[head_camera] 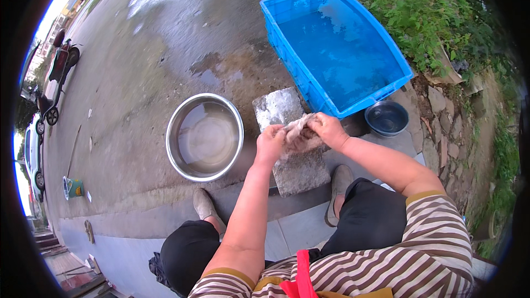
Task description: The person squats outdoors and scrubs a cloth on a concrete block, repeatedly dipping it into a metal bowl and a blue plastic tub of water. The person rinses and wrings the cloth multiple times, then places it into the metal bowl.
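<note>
A pinkish-beige cloth (300,132) is twisted and bunched between my two hands. My left hand (271,144) grips its left end, and my right hand (330,130) holds the right end. Beneath them lies a rough grey stone slab (304,176), its far part pale and wet-looking. To the left of the slab stands a round stainless steel basin (169,142) with cloudy water in it. Beyond the slab, on the right, a large blue plastic crate (308,87) holds water.
A small dark bowl (387,118) with liquid sits by the crate's near corner. Stones (438,101) and green plants (422,20) edge the right side. Far left are a scooter (58,62), a white car (34,149) and a small green bucket (74,188). Wet concrete (186,29) stretches ahead.
</note>
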### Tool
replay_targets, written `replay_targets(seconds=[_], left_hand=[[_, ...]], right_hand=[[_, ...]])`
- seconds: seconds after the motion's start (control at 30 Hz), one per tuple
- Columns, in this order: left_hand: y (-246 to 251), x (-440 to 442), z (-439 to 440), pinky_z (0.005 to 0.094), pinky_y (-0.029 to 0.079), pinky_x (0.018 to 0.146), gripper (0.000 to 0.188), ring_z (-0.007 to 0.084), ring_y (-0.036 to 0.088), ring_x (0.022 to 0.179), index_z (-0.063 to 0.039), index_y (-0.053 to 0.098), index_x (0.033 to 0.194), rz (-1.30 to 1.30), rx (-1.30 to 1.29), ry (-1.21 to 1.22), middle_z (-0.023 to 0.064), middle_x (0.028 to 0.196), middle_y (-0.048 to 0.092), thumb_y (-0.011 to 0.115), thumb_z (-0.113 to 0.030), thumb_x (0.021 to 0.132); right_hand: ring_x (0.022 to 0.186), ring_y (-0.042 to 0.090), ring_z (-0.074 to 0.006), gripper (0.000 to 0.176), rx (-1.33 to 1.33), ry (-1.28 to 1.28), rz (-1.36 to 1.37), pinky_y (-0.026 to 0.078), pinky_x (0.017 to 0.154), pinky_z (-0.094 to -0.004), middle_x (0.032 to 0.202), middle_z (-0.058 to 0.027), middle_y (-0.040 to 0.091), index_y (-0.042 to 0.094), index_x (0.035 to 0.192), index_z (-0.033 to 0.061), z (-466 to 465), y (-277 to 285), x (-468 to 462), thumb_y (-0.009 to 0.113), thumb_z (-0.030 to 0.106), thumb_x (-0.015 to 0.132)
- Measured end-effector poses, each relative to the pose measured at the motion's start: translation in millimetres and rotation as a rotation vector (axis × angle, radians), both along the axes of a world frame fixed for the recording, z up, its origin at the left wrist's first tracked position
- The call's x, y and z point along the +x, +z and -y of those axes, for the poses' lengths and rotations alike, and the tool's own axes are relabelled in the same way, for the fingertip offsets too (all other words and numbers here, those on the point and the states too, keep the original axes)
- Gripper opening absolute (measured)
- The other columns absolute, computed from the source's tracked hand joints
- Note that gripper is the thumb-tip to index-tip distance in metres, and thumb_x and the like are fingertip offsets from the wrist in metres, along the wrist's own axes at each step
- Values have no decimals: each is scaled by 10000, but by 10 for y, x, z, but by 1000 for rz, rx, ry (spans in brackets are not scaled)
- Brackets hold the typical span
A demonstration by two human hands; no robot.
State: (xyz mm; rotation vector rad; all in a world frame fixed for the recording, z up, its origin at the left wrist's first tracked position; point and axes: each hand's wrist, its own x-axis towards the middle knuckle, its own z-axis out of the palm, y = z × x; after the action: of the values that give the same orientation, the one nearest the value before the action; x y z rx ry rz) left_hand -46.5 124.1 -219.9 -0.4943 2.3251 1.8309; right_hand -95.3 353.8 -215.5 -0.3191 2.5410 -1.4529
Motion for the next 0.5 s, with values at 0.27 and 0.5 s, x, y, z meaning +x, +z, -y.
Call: replay_targets(seconds=[0.27, 0.5], left_hand=[[-129, -58, 263, 283, 526, 764, 312, 107, 641, 825, 4, 751, 1053, 190, 333, 6, 61, 951, 727, 663, -294, 1022], [182, -126, 419, 263, 480, 663, 313, 88, 599, 720, -24, 732, 1038, 271, 593, -98, 0, 870, 695, 711, -334, 996]], right_hand=[[931, 653, -106, 282, -619, -176, 477, 528, 826, -313, 966, -9, 685, 673, 1037, 55, 124, 444, -219, 663, 336, 1037], [983, 661, -131, 292, -504, -226, 360, 538, 884, -317, 1023, -42, 697, 646, 1137, 52, 112, 488, -502, 702, 310, 1013]])
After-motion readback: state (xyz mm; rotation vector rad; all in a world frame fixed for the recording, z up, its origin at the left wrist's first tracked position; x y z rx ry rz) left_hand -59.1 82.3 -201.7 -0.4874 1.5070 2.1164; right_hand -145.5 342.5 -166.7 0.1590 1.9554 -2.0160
